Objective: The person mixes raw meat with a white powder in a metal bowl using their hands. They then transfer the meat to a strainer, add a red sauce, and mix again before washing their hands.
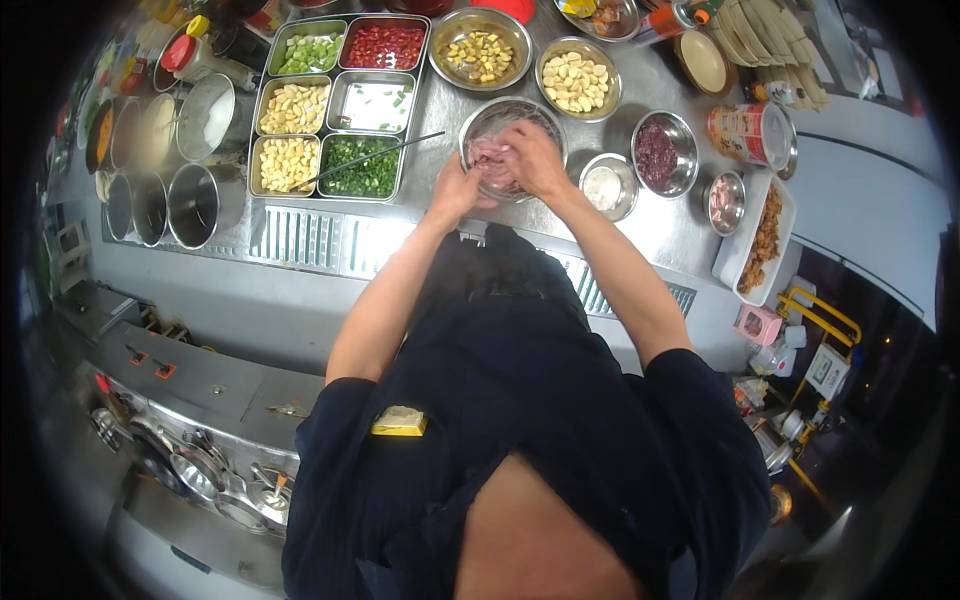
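Note:
A round stainless steel bowl stands near the front edge of the steel counter, with pale pink sliced raw meat inside. My left hand grips the bowl's rim at its near left side, thumb over the edge. Inside the bowl my right hand touches the meat; motion blurs its fingers, and whether they close on any meat is unclear. Just right of the bowl sits a small metal bowl with a whitish content. A metal bowl of peeled garlic cloves stands behind it.
Left is a compartmented tray of chopped vegetables, with a thin dark stick across it. Metal pots stand farther left. On the right are a bowl of dark reddish minced food, a printed tub and a white tray.

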